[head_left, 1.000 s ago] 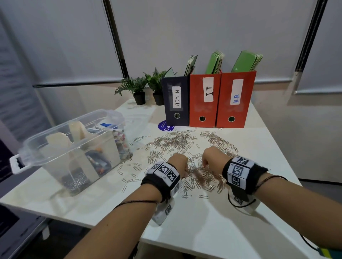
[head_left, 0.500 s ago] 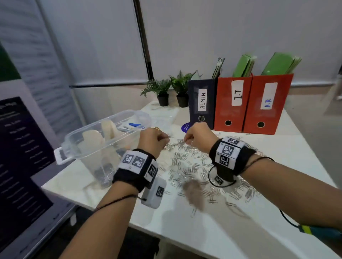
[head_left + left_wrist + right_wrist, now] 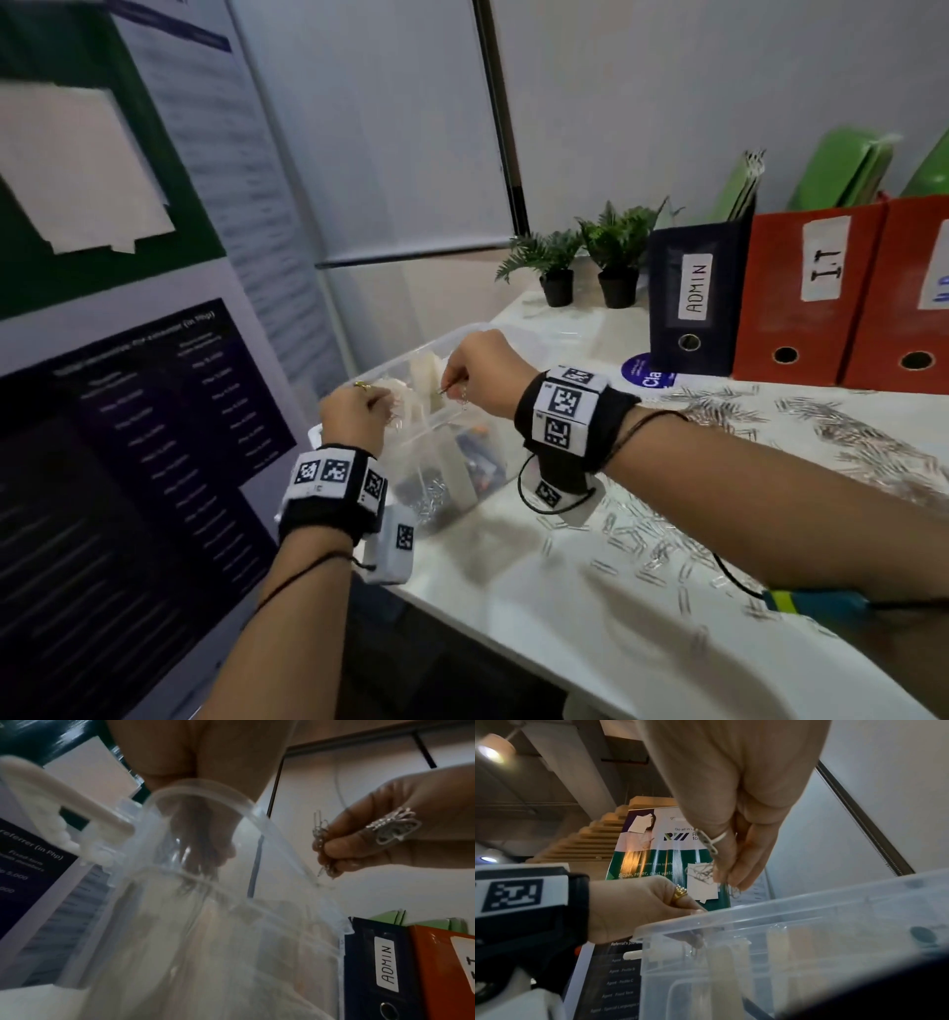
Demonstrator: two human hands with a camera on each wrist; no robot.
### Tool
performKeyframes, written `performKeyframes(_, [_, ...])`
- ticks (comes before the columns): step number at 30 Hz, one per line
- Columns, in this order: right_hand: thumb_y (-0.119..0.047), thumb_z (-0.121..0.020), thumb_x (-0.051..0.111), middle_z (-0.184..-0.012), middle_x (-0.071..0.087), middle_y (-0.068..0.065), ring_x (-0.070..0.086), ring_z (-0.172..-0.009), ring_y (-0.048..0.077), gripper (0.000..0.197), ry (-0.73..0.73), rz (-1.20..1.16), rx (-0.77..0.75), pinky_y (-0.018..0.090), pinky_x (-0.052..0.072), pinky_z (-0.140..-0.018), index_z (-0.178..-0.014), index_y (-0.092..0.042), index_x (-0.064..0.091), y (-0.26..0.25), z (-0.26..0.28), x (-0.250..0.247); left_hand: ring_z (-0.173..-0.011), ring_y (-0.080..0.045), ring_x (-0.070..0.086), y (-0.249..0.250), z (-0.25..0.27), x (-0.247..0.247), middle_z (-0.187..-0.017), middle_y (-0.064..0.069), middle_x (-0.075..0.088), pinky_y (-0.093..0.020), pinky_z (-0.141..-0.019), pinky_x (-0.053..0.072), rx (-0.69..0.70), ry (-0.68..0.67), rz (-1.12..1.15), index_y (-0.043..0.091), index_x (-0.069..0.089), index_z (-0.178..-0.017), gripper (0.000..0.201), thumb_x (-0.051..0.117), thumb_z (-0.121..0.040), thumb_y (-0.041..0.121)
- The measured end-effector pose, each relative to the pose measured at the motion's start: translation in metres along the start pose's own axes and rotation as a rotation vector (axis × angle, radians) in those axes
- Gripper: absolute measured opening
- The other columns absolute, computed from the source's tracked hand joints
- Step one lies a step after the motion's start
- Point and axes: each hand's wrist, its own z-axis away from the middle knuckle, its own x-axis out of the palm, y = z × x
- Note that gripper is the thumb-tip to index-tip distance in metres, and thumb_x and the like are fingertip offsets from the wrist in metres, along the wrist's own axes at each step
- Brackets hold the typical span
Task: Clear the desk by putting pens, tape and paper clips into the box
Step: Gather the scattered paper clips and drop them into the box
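Note:
A clear plastic box (image 3: 426, 452) stands at the desk's left edge, with paper clips lying on its bottom. Both hands hover over its open top. My left hand (image 3: 380, 406) dips its curled fingers just inside the rim (image 3: 195, 783) and holds a few paper clips (image 3: 695, 950). Beside it, slightly higher, my right hand (image 3: 457, 385) pinches a small bunch of paper clips (image 3: 321, 841) above the rim (image 3: 782, 902). Many loose paper clips (image 3: 847, 442) still cover the white desk to the right.
Cream rolls (image 3: 429, 370) stand upright in the box. A dark ADMIN binder (image 3: 693, 293), red binders (image 3: 811, 288) and two small potted plants (image 3: 560, 257) line the back. A tall printed banner (image 3: 154, 411) stands close on the left, beyond the desk edge.
Both hands rose from the clip pile and travelled left with clips in them, ending over the box. The head view swung left toward the banner.

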Motion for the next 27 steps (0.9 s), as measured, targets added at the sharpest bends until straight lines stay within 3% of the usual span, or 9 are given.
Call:
performKeyframes(3, [-0.003,-0.084,0.064,-0.102,0.072,0.014,0.065,-0.099,0.023,0.018,-0.013,-0.028,0.004,0.02,0.043,-0.086,-0.1,-0.001,0.073,-0.004,-0.012,0.006,-0.102,-0.027,0.062,-0.002,-0.005,-0.001,-0.104,-0.013,0.07,-0.03,-0.091,0.045,0.052,-0.114,-0.076,0.005,0.071,-0.106,0.024,0.053,-0.094,0.016])
performKeyframes(6, [-0.004,-0.083,0.066,-0.099,0.073,0.014,0.066,-0.096,0.023,0.018,-0.017,-0.032,-0.011,0.013,0.038,-0.072,-0.098,-0.002,0.074,-0.008,-0.025,0.011,-0.11,-0.025,0.059,-0.002,-0.008,-0.007,-0.109,-0.011,0.069,-0.027,-0.094,0.04,0.058,-0.132,-0.018,0.007,0.063,-0.119,0.029,0.043,-0.099,0.015])
performKeyframes(8, [-0.006,-0.083,0.066,-0.099,0.073,0.013,0.066,-0.096,0.022,0.018,-0.029,-0.027,-0.034,0.012,0.036,-0.064,-0.098,-0.003,0.074,-0.015,-0.033,0.015,-0.121,-0.026,0.052,-0.007,-0.004,-0.009,-0.125,-0.011,0.061,-0.031,-0.102,0.038,0.054,-0.142,0.014,0.008,0.051,-0.132,0.036,0.036,-0.101,0.019])
performKeyframes(10, [-0.008,-0.083,0.066,-0.1,0.073,0.013,0.067,-0.097,0.022,0.019,-0.053,-0.013,-0.052,0.015,0.041,-0.075,-0.1,-0.004,0.074,-0.024,-0.042,0.022,-0.133,-0.027,0.04,-0.015,0.003,-0.004,-0.148,-0.008,0.038,-0.037,-0.111,0.031,0.015,-0.146,0.119,0.01,0.031,-0.145,0.046,0.029,-0.102,0.027])
performKeyframes(13, [-0.011,-0.082,0.069,-0.103,0.073,0.011,0.068,-0.096,0.022,0.022,-0.135,-0.008,-0.039,0.022,0.047,-0.081,-0.103,-0.005,0.072,-0.034,-0.054,0.035,-0.145,-0.029,0.014,-0.025,0.011,0.005,-0.157,0.001,0.014,-0.051,-0.118,0.01,-0.128,-0.127,0.477,0.044,-0.001,-0.146,0.058,0.017,-0.094,0.06])
performKeyframes(16, [-0.017,-0.077,0.076,-0.105,0.072,0.009,0.068,-0.087,0.021,0.035,-0.248,-0.003,0.018,0.022,0.05,-0.077,-0.11,-0.007,0.07,-0.038,-0.062,0.045,-0.146,-0.029,-0.003,-0.032,0.008,0.007,-0.158,0.003,0.005,-0.061,-0.114,0.002,-0.158,-0.133,0.606,0.065,-0.012,-0.131,0.067,0.008,-0.07,0.085])
performKeyframes(18, [-0.017,-0.072,0.081,-0.106,0.071,0.008,0.068,-0.092,0.022,0.042,-0.284,-0.007,0.037,0.026,0.054,-0.082,-0.111,-0.009,0.069,-0.039,-0.065,0.05,-0.146,-0.029,-0.003,-0.033,0.006,0.008,-0.159,0.003,0.004,-0.061,-0.114,0.002,-0.159,-0.152,0.588,0.064,-0.013,-0.132,0.073,0.005,-0.066,0.087])
performKeyframes(21, [-0.018,-0.068,0.083,-0.108,0.07,0.006,0.066,-0.098,0.02,0.046,-0.293,0.035,0.027,0.028,0.053,-0.087,-0.112,-0.011,0.069,-0.039,-0.068,0.053,-0.147,-0.027,0.003,-0.033,0.008,0.009,-0.159,0.002,0.005,-0.059,-0.115,0.006,-0.119,-0.14,0.528,0.057,-0.012,-0.138,0.068,0.002,-0.077,0.08])
performKeyframes(27, [-0.005,-0.082,0.065,-0.112,0.069,0.005,0.064,-0.102,0.019,0.036,-0.321,0.033,0.007,0.029,0.051,-0.093,-0.116,-0.017,0.067,-0.034,-0.065,0.051,-0.146,-0.024,0.008,-0.032,0.01,0.011,-0.158,0.001,0.008,-0.056,-0.117,0.007,-0.089,-0.128,0.495,0.052,-0.011,-0.141,0.07,0.003,-0.077,0.077])
